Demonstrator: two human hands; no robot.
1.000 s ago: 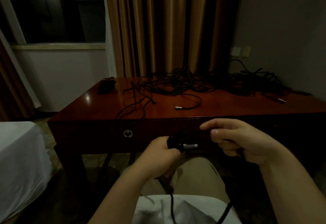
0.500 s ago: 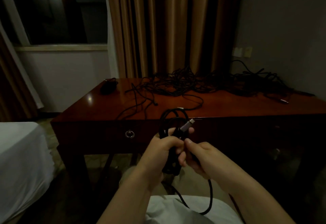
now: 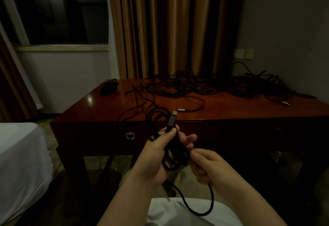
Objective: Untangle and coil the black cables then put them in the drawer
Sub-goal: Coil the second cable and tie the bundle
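In front of the desk (image 3: 178, 115), the left hand (image 3: 156, 156) grips a coiled black cable (image 3: 173, 158) — fingers curled round it, plug upward. The right hand (image 3: 208, 167) pinches its loose tail just beside the coil — more cables (image 3: 195, 85) lie tangled on the desk.

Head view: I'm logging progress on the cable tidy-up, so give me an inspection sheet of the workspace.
Surface: dark wooden desk, glossy top; its drawer with a ring pull is closed.
Job's things: partly coiled black cable in front of the desk, its plug pointing up.
Clutter: small black object at the desk's far left corner; what it is cannot be told.
Hands: left hand grips the coil; right hand pinches the trailing cable.
Cables: tangled black cables across the back of the desk.
Surroundings: tan curtains, dark window, white bed edge.
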